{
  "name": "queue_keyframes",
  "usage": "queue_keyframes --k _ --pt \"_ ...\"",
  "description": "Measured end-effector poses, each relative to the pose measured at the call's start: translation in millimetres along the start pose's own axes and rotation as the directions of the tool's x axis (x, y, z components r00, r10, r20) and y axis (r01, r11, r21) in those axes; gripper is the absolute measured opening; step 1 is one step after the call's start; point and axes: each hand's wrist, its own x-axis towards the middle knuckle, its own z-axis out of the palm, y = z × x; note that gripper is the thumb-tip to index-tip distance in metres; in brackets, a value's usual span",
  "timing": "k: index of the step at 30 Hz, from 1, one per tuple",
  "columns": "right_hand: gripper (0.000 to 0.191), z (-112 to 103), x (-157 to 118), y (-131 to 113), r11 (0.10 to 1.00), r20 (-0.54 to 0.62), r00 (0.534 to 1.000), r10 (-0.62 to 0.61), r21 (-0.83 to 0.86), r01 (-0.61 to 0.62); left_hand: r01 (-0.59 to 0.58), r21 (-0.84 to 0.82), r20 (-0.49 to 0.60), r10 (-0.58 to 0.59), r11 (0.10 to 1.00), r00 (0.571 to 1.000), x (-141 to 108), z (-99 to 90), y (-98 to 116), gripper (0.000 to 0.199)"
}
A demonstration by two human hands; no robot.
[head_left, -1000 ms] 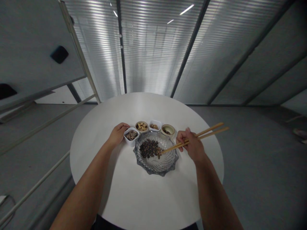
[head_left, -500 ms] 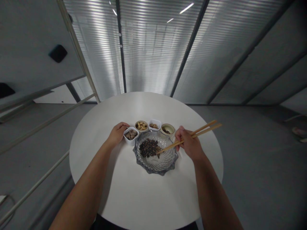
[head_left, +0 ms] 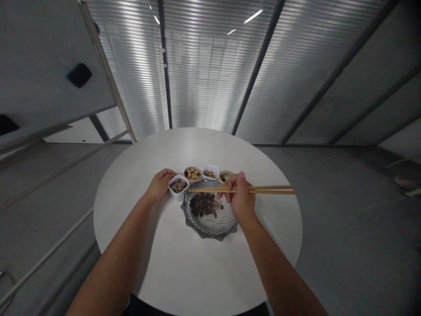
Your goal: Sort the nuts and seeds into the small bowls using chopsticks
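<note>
My right hand [head_left: 240, 197] grips a pair of wooden chopsticks [head_left: 269, 189] above the right side of a scalloped glass bowl [head_left: 210, 230]. Their tips are close together near the bowl's upper left rim. Dark seeds [head_left: 202, 204] and a few striped ones lie in the glass bowl. The fingers of my left hand [head_left: 160, 184] rest at the left rim of a white square dish [head_left: 177, 195] of striped seeds. Behind the glass bowl stand a round dish of pale nuts [head_left: 192, 173], a white dish of brown nuts [head_left: 210, 172] and a greenish round dish [head_left: 225, 176], partly hidden by my right hand.
The round white table [head_left: 197, 272] carries all the dishes. A whiteboard [head_left: 42, 52] on a metal frame stands at the left. Glass panels with blinds [head_left: 204, 79] rise beyond the table.
My right hand has moved left over the glass bowl, and the chopsticks have swung level, their tips shifting from the seeds up and left to the rim. My left hand stays at the white dish.
</note>
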Motion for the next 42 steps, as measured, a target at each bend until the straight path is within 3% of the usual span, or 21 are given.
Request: queue_keyframes --k 9,18,22,25,29,42 --pt "0.045 12.9 -5.3 5.9 1.000 0.165 0.986 0.006 -0.027 -0.002 0.007 0.010 -0.012 -0.006 1.000 1.000 -1.0 3.0 5.8 0.020" --pt "0.046 -12.4 1.9 2.0 0.999 0.016 1.000 -0.023 0.030 0.022 0.006 -0.022 0.004 -0.006 1.000 1.000 0.3 0.8 -0.8 0.019" --pt "0.049 -29.1 8.0 -0.5 0.999 0.017 1.000 -0.017 0.036 0.017 -0.002 0.000 0.009 0.002 1.000 1.000 2.0 -1.9 -5.3 0.020" --pt "0.052 -38.8 12.0 -1.6 0.998 0.100 0.994 0.039 0.047 -0.044 0.003 0.001 0.020 -0.003 1.000 1.000 4.0 -4.2 -8.2 0.020" --pt "0.058 -48.5 13.7 -3.3 0.985 0.254 0.951 0.174 -0.066 -0.163 -0.009 -0.002 0.015 0.009 1.000 1.000 5.7 -5.3 -9.7 0.018" --pt "0.057 -46.7 5.5 0.3 0.964 0.318 0.930 0.184 -0.241 -0.108 0.010 -0.006 -0.001 -0.010 1.000 1.000 4.7 -3.0 -2.8 0.021"
